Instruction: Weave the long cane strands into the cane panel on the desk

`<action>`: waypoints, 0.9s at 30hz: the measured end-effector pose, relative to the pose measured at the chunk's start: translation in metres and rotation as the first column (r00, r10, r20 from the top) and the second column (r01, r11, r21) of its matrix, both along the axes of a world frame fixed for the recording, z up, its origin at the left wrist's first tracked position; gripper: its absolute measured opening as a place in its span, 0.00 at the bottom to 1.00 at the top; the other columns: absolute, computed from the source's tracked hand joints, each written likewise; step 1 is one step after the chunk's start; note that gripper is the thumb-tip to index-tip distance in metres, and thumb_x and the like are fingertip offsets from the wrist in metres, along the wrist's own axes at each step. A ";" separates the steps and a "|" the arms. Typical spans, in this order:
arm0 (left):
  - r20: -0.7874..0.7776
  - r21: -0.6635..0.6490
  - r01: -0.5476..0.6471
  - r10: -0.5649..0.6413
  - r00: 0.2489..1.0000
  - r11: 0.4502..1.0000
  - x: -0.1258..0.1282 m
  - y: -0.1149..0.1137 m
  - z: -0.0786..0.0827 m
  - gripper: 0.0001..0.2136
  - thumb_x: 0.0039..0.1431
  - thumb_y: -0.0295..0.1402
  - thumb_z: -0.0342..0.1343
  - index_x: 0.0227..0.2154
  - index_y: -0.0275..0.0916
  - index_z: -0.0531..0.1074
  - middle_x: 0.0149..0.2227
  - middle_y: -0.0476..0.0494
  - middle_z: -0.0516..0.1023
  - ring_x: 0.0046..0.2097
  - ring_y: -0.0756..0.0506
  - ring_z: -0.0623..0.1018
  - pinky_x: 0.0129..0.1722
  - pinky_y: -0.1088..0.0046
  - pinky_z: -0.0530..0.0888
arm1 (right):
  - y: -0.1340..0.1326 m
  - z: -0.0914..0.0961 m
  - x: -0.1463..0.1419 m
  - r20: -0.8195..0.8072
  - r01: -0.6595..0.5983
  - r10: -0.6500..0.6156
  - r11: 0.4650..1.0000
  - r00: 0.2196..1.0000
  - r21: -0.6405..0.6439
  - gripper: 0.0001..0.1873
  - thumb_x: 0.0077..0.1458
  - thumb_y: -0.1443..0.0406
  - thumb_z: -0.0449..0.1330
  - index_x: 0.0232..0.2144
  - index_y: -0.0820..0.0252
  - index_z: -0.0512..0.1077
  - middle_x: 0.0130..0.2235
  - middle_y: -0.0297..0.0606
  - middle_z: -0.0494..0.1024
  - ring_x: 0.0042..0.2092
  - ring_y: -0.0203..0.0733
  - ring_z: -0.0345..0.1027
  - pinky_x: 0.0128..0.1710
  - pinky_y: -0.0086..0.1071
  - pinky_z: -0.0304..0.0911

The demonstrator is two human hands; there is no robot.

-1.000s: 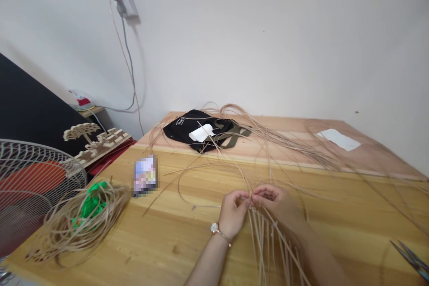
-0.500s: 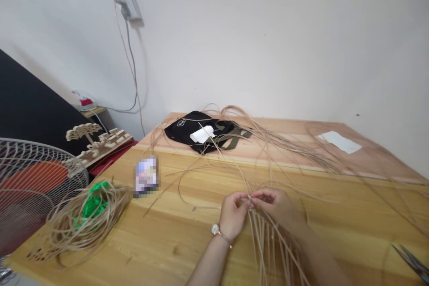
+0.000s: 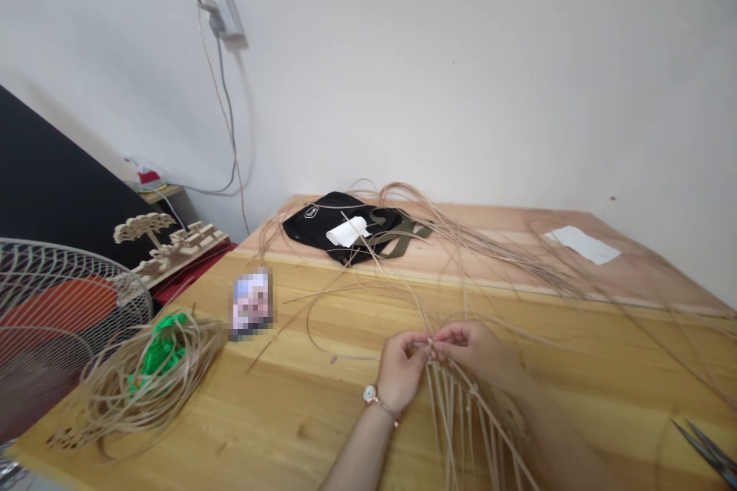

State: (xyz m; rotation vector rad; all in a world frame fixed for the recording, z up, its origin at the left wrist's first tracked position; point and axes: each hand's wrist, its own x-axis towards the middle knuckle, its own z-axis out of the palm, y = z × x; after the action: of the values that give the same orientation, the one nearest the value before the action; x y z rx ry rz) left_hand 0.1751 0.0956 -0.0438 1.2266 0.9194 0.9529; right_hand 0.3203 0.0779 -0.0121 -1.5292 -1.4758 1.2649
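Note:
My left hand, with a watch on the wrist, and my right hand meet fingertip to fingertip over the wooden table. Both pinch thin tan rattan strands where a fan of them comes together. The strands run toward me under my right forearm and spread away across the table to the back and right. The fingers of both hands are curled closed on the strands.
A coil of rattan tied with green string lies at the left. A fan's grille stands past the left edge. A black bag with a white paper sits at the back. Scissors lie at the right edge.
The hands have stayed at the same spot, with only small finger movements on the strands. The view has shifted slightly.

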 end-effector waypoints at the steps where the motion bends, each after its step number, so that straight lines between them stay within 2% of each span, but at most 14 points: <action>1: -0.002 0.003 0.008 -0.008 1.000 1.000 0.000 0.000 -0.001 0.07 0.43 0.26 0.54 0.28 0.30 0.71 0.27 0.41 0.76 0.31 0.47 0.74 0.34 0.71 0.70 | 0.001 0.001 0.001 -0.015 -0.015 0.015 1.000 1.000 -0.021 0.10 0.43 0.61 0.58 0.25 0.64 0.71 0.25 0.38 0.76 0.27 0.36 0.67 0.28 0.28 0.61; 6: -0.017 -0.006 0.015 -0.015 1.000 1.000 -0.001 0.001 -0.002 0.08 0.43 0.28 0.55 0.29 0.30 0.71 0.27 0.41 0.76 0.30 0.47 0.74 0.35 0.71 0.70 | 0.006 0.004 0.006 -0.077 -0.081 0.072 0.989 0.994 -0.120 0.11 0.41 0.61 0.60 0.25 0.65 0.71 0.24 0.36 0.75 0.23 0.32 0.65 0.24 0.26 0.59; 10: -0.036 0.008 0.003 -0.003 0.999 1.000 -0.001 0.002 -0.005 0.09 0.43 0.28 0.55 0.29 0.30 0.71 0.27 0.40 0.76 0.31 0.46 0.74 0.35 0.70 0.70 | 0.007 0.005 0.006 -0.102 -0.114 0.099 0.982 0.990 -0.148 0.10 0.40 0.61 0.60 0.23 0.65 0.71 0.22 0.35 0.74 0.22 0.31 0.63 0.24 0.25 0.58; 18: -0.111 0.037 -0.007 0.011 0.994 0.999 -0.001 0.004 -0.008 0.08 0.44 0.29 0.55 0.28 0.31 0.72 0.28 0.41 0.76 0.33 0.46 0.74 0.36 0.70 0.69 | 0.007 0.002 0.003 -0.025 -0.096 0.094 0.992 0.995 -0.077 0.07 0.41 0.64 0.57 0.23 0.64 0.72 0.22 0.35 0.75 0.23 0.32 0.64 0.24 0.26 0.57; 27: -0.249 0.174 -0.043 0.086 0.965 0.984 -0.001 0.000 -0.003 0.05 0.48 0.29 0.51 0.26 0.33 0.70 0.27 0.44 0.74 0.31 0.49 0.72 0.33 0.75 0.67 | 0.003 0.005 -0.003 0.129 -0.091 0.090 0.996 0.988 0.007 0.07 0.43 0.65 0.55 0.22 0.63 0.71 0.20 0.34 0.73 0.22 0.33 0.63 0.23 0.26 0.57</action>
State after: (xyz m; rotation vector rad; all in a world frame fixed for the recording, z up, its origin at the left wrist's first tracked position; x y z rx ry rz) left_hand 0.1737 0.0952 -0.0464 1.4960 1.1052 0.9527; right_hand 0.3175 0.0811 -0.0071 -1.5756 -1.6489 1.2252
